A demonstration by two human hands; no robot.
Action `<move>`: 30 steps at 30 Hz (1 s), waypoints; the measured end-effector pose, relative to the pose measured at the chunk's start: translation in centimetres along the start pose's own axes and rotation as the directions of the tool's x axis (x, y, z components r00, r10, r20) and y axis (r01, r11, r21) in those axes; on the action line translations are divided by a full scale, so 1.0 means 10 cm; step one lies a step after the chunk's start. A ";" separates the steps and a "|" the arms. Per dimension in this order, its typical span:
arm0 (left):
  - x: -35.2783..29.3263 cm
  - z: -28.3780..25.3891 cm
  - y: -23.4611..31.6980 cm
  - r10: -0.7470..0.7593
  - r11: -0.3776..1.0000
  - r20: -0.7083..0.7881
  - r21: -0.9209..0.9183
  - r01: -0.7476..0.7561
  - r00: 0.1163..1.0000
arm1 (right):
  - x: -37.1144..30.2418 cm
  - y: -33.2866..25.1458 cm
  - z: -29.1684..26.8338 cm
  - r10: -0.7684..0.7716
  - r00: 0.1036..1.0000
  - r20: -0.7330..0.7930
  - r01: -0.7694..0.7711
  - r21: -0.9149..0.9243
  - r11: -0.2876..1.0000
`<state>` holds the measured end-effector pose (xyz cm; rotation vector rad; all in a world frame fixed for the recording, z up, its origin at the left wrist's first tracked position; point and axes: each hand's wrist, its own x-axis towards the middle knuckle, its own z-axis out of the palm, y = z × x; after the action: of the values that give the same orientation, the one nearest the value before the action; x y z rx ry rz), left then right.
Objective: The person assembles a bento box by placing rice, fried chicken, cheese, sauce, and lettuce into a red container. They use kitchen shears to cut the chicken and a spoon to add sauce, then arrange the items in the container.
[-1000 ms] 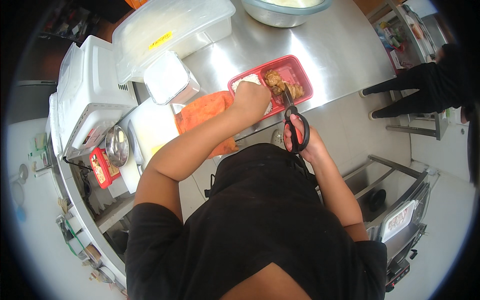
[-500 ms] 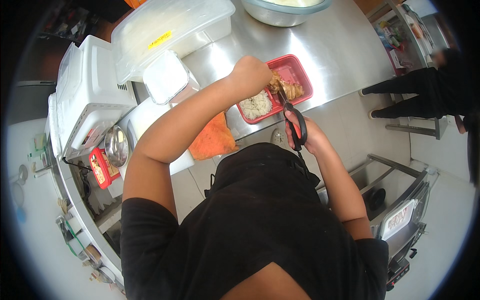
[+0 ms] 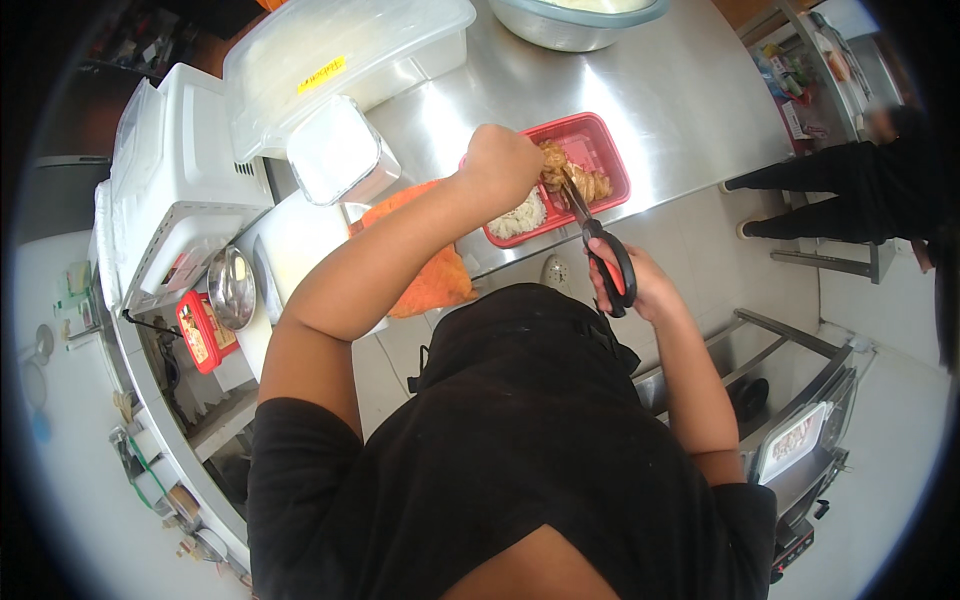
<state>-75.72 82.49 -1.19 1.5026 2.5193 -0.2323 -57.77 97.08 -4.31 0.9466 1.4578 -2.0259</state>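
A red two-part meal tray (image 3: 612, 134) lies near the front edge of the steel table. White rice with dark specks (image 3: 518, 216) fills its near left part, and browned, cooked meat (image 3: 592, 185) lies in the other. My right hand (image 3: 645, 282) grips scissors (image 3: 586, 222) with black and red handles; their blades reach into the meat. Over the tray's left side, my left hand (image 3: 503, 165) is closed like a fist at the meat's left end. Its fingertips are hidden, but meat shows right beside them. An orange cloth (image 3: 435, 285) lies under and beside my left forearm.
Behind my left arm stand a white square container (image 3: 335, 150), a large clear lidded box (image 3: 400, 40) and a white appliance (image 3: 190, 170). A metal bowl (image 3: 232, 285) sits at left, a basin (image 3: 560, 35) at the far side. Another person (image 3: 850, 185) stands at right.
My right hand has drawn back toward me and to the right, so more of the scissor blades shows. My left hand has come slightly nearer to me.
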 end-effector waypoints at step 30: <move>0.03 -0.04 -0.01 0.050 0.999 -0.056 0.022 -0.049 0.997 | 0.11 0.14 0.25 -0.082 0.992 0.096 0.039 0.383 0.923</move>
<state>-75.97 82.77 -0.87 1.5992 2.5271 -0.2111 -58.21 94.28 -5.52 0.9258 1.0655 -2.4212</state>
